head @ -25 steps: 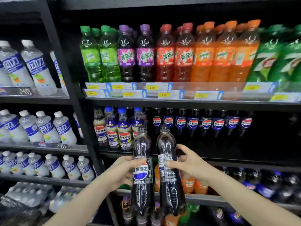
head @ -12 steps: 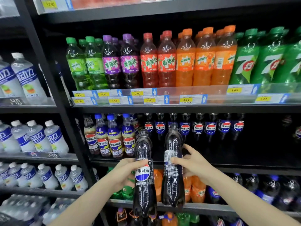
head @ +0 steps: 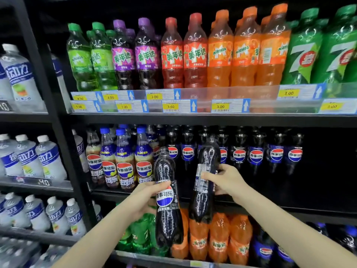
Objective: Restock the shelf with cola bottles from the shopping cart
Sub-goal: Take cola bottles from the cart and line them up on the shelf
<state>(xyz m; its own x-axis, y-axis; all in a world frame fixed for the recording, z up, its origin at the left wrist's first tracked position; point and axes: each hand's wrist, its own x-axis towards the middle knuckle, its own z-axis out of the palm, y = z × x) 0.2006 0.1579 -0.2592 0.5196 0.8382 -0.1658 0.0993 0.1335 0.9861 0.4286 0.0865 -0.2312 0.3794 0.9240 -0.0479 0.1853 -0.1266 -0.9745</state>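
In the head view, two black cola bottles are held up in front of the middle shelf (head: 212, 198). The left bottle (head: 167, 200) is gripped at its label by the left hand (head: 146, 198), the fingers curled round it from the left. The right bottle (head: 205, 180) is gripped at mid-body by the right hand (head: 225, 179), fingers wrapped round it from the right, and it is tilted with its cap toward the shelf. Both bottles are off the shelf, near its front edge; the shopping cart is not seen.

A row of cola bottles (head: 257, 151) is already standing far back on that shelf, and blue-capped cola bottles (head: 123, 161) stand at its left. The likeliest trouble is judged to be a knock: if the tilted right bottle is pushed in too far or too fast, the standing row may be struck and toppled. The shelf board above (head: 212, 119) could be clipped by a cap if a bottle is raised too high. The smooth bottles, each carried one-handed, could be let slip if a grip is loosened before the base is set flat on the shelf.
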